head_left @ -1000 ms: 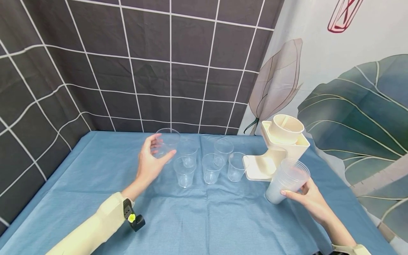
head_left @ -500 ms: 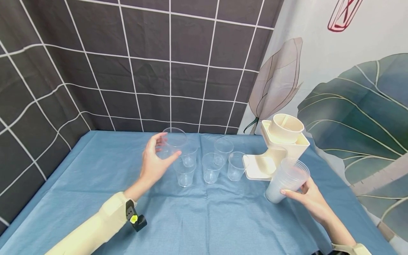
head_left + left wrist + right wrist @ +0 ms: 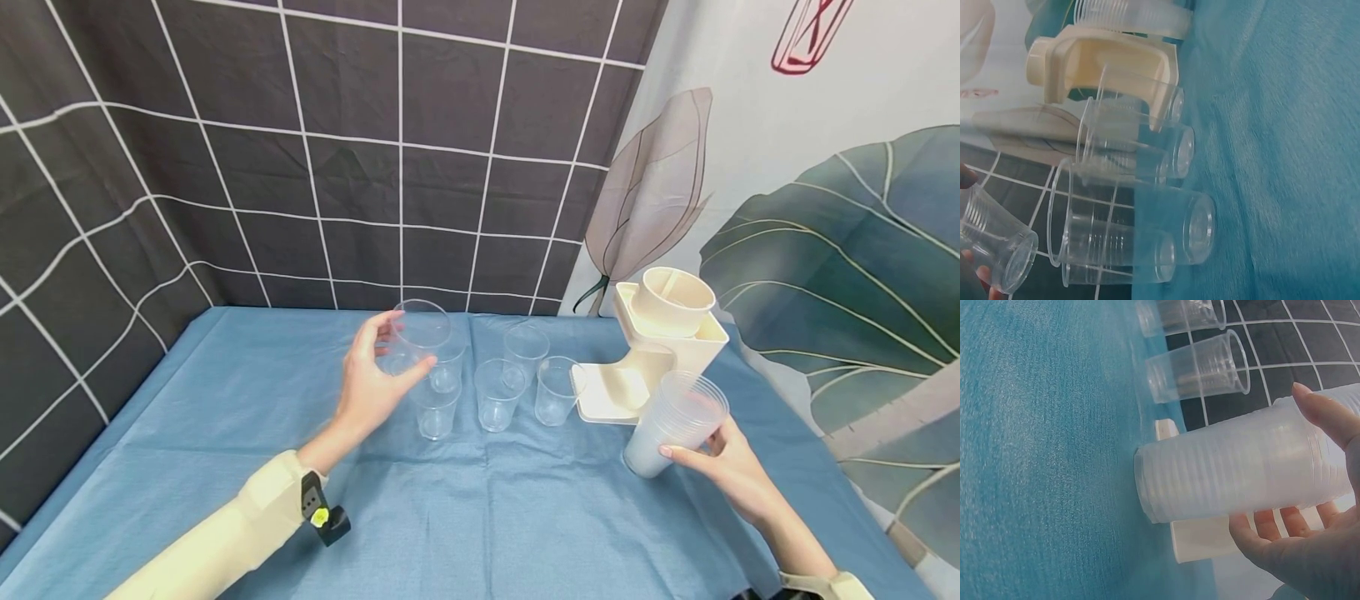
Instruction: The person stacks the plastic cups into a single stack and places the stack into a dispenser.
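A dark cloth (image 3: 442, 192) ruled with white lines rises behind everything, and a pale cloth (image 3: 795, 217) printed with large leaves hangs to the right of it. Before them spreads the blue-covered table (image 3: 525, 525). Towards its far right side is a cream stand (image 3: 660, 358) with a flat base and a round container (image 3: 675, 321) at the top. Just in front of the stand is a tall stack of translucent cups (image 3: 667, 429), mouths upward; the right hand (image 3: 738, 475) grips it, thumb on one side and fingers on the other. The left hand (image 3: 375, 379) holds a single clear cup (image 3: 1000, 244) between thumb and fingers, its bottom raised off the table. Five other clear cups (image 3: 498, 404) stand upright on the table: two near the left hand, three nearer the stand. A dark strap (image 3: 311, 496) circles the left wrist.
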Available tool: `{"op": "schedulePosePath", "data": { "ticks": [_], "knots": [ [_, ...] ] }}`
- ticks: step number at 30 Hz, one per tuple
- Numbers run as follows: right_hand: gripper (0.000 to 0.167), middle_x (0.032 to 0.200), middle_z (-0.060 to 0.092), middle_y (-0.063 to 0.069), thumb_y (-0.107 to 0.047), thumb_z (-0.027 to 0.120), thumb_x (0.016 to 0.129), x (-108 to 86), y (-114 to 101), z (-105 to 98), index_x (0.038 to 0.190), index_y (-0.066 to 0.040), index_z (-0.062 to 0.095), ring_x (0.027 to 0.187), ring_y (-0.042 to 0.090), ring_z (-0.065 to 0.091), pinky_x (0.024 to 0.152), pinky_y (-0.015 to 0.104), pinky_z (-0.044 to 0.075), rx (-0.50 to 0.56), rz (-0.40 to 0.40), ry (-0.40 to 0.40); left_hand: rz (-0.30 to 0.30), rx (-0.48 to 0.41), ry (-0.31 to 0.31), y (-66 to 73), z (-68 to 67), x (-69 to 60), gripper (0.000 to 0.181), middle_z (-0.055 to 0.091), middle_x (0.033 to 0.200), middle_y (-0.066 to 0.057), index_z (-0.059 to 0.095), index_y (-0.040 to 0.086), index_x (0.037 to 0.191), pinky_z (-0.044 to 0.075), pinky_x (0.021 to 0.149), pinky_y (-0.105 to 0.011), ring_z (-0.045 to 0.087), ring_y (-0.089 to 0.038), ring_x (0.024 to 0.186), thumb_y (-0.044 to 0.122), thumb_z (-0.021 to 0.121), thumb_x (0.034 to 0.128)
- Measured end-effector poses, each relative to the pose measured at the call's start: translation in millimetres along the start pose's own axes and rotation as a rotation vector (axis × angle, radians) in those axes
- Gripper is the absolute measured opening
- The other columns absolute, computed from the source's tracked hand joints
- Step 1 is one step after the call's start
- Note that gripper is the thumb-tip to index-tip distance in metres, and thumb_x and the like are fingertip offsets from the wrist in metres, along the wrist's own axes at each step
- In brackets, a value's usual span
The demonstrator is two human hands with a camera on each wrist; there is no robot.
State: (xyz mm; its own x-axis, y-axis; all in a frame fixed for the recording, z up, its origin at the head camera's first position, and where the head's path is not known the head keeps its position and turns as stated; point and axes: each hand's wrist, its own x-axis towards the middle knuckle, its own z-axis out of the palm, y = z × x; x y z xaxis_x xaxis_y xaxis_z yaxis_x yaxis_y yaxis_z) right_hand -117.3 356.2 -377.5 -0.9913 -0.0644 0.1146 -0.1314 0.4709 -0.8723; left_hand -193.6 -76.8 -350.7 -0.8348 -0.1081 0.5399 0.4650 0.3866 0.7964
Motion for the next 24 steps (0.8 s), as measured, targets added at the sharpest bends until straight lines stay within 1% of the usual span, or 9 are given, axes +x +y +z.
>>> {"op": "schedulePosePath", "data": {
  "ticks": [5,9,13,19,24],
  "knots": [
    [0.069,0.127,0.043,-0.019,-0.001,0.068,0.085,0.2,0,1,0.140,-0.022,0.032,0.114,-0.015,0.040,0.083,0.003,0.037,0.018,-0.001,0.000,0.018,-0.012,-0.003,3.7,4.2,-0.6,0.067,0.061,0.118,-0.011,0.054,0.006,0.128,0.047,0.088,-0.028,0.056,-0.026,0.106,0.015,0.085,0.0688],
    [0.069,0.126,0.043,-0.019,-0.002,0.069,0.085,0.6,-1,0,0.140,-0.023,0.032,0.113,-0.016,0.040,0.083,0.003,0.038,0.013,0.004,0.001,0.020,-0.027,-0.013,8.5,8.1,-0.8,0.068,0.061,0.118,-0.012,0.054,0.007,0.128,0.048,0.089,-0.033,0.056,-0.025,0.105,0.015,0.085,0.0683],
    [0.068,0.126,0.044,-0.019,-0.002,0.068,0.085,0.0,0,0,0.139,-0.023,0.033,0.112,-0.015,0.042,0.082,0.004,0.040,0.014,0.003,0.001,0.038,-0.037,-0.026,12.8,13.0,-0.4,0.068,0.061,0.118,-0.012,0.054,0.006,0.127,0.049,0.089,-0.038,0.056,-0.024,0.105,0.015,0.085,0.0680],
    [0.068,0.125,0.045,-0.019,-0.001,0.068,0.085,-0.2,0,0,0.139,-0.024,0.034,0.112,-0.015,0.044,0.082,0.004,0.041,0.021,-0.001,0.002,0.057,-0.034,-0.047,17.8,19.3,0.6,0.067,0.061,0.119,-0.009,0.054,0.006,0.127,0.050,0.089,-0.039,0.056,-0.024,0.106,0.016,0.085,0.0685],
    [0.068,0.126,0.044,-0.018,-0.001,0.068,0.085,0.2,0,0,0.139,-0.023,0.033,0.113,-0.015,0.042,0.082,0.004,0.040,0.016,-0.001,0.000,0.065,-0.052,-0.059,21.1,24.2,1.5,0.066,0.062,0.118,-0.008,0.054,0.006,0.127,0.050,0.088,-0.040,0.056,-0.026,0.105,0.015,0.085,0.0691]
  ]
}}
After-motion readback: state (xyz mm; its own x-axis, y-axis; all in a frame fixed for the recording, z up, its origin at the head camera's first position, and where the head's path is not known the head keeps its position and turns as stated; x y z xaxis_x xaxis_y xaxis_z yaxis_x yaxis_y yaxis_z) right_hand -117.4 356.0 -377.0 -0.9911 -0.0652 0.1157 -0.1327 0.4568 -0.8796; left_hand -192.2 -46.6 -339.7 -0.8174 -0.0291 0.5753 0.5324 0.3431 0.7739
